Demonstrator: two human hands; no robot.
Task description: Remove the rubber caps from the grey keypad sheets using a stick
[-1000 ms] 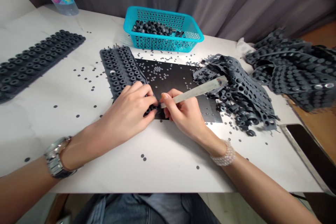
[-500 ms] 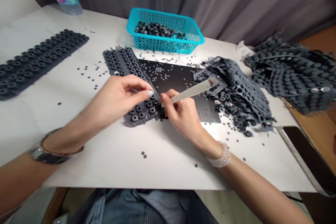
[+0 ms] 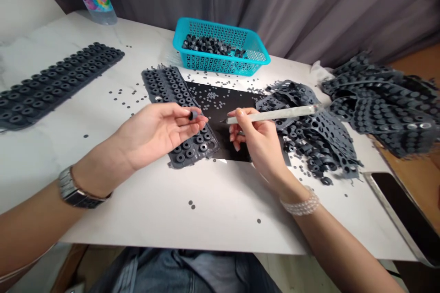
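Between the thumb and fingers of my left hand is a small black rubber ring, held up over a moulded rubber sheet with rows of raised rings. My right hand grips a pale-handled craft knife like a pen, its thin tip pointing left toward the ring but apart from it. Under both lies a black mat strewn with tiny dark discs. Right of my right hand, loose cut rings lie against a punched-out rubber sheet.
A turquoise basket at the back holds many rings. Another moulded sheet lies at left, and a water bottle stands behind it. Crumpled rubber sheets and a phone are at right. Small discs dot the white table.
My left hand has lifted off the sheet and turned palm up with a rubber ring in its fingers. My right hand has drawn back to the right with the knife.
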